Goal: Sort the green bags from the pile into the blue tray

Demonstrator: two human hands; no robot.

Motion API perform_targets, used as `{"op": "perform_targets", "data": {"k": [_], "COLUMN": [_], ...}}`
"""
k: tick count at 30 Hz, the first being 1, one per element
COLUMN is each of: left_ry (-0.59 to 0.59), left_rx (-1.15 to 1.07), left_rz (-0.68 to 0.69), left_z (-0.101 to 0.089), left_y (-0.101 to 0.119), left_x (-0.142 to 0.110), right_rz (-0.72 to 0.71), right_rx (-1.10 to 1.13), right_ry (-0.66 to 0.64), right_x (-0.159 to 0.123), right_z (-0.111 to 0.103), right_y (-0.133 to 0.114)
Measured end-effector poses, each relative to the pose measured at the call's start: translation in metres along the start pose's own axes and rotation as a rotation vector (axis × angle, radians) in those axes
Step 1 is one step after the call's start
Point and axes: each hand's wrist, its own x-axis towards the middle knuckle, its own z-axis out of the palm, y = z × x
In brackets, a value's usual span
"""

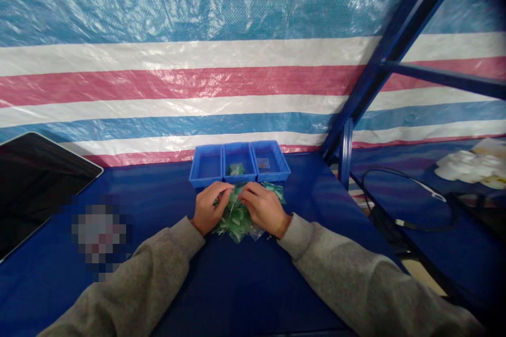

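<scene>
A heap of small clear packets with green contents [236, 217] lies on the blue table [237, 284] just in front of three small blue bins. My left hand [209, 206] rests on the heap's left side with its fingers curled and pinching a packet. On the right side my right hand [263, 207] is also curled, fingertips pressed on a packet near the top of the heap. The two sets of fingertips nearly meet over the pile. The middle bin [239, 164] holds a green packet; the right bin [270, 162] holds a small pale item; the left bin [207, 166] looks bare.
A dark tablet screen [35, 184] lies at the left. A striped plastic tarp [197, 63] hangs behind the table. A blue metal frame [379, 63] rises at the right, with a black cable [411, 200] and white pads [470, 166] beyond it.
</scene>
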Motion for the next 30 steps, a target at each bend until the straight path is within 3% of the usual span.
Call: {"op": "perform_targets", "data": {"k": [9,16,22,30], "left_ry": [-0.041,-0.078,-0.063,0.015], "left_rx": [-0.03,-0.029,0.004,-0.027], "left_rz": [0.007,0.025,0.052,0.073], "left_z": [-0.001,-0.003,0.001,0.004], "left_y": [0.001,0.002,0.0,-0.008], "left_x": [0.002,0.004,0.004,0.0], "right_rz": [0.228,0.399,0.402,0.3], "right_rx": [0.232,0.403,0.494,0.468], "right_ry": [0.295,0.433,0.473,0.393], "right_x": [0.001,-0.001,-0.006,-0.005], "right_z": [-0.006,-0.006,0.002,0.001], "right_y": [-0.002,-0.008,-0.009,-0.007]}}
